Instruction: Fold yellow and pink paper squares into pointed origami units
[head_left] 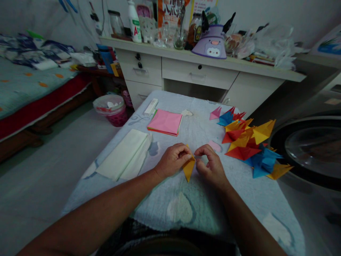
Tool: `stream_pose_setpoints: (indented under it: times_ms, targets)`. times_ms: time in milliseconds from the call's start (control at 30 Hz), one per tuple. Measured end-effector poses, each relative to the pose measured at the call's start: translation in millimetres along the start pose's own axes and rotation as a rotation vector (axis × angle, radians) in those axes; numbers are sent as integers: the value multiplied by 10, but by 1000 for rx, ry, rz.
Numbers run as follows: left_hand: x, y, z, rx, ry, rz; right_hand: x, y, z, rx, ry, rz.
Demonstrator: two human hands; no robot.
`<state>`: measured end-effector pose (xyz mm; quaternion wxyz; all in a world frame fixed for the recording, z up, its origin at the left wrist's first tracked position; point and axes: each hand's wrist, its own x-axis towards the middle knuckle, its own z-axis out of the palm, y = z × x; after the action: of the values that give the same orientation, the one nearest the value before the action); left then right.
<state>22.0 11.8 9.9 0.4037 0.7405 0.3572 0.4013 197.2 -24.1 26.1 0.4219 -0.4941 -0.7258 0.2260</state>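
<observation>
A yellow folded paper (pixel 188 170), narrow and diamond-like with a point toward me, stands out between my hands above the cloth-covered table. My left hand (pixel 174 158) pinches its upper left part between thumb and fingers, hiding some of the folds. At its right corner, the curled thumb and index finger of my right hand (pixel 210 165) come together on the edge. Beyond my left hand lies a stack of square paper (pixel 165 121), pink on top. To the right sits a pile of folded paper cranes (pixel 243 153) in yellow, red, blue and pink.
A pale folded cloth or paper (pixel 122 154) lies on the table (pixel 181 209) at left, with a small white box (pixel 151 106) farther back. Behind stands a white cabinet (pixel 197 71) crowded with jars and bottles. A pink bin (pixel 114 115) is on the floor; a washing machine (pixel 317 142) stands right.
</observation>
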Motion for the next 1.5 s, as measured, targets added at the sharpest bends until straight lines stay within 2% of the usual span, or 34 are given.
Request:
stream_pose_setpoints:
  times_ms: [167,367,733,967,1200,1367,1500]
  targets:
    - [1,-46,34,-28,-9,-50,1,101,61,-63,-92,28]
    - [15,-93,40,-15,14,-66,7,234,78,-155,-117,16]
    - [20,-132,11,20,-34,-67,1,221,23,114,-29,62]
    - [9,-108,-30,-107,3,-50,-2,142,-60,273,-103,57]
    - [12,-101,-32,-119,-60,16,-11,179,-31,307,-56,78]
    - [-11,-116,5,-91,-47,-43,-8,140,-4,324,-183,6]
    - [-41,-105,20,-12,26,-99,9,129,11,306,-265,-35]
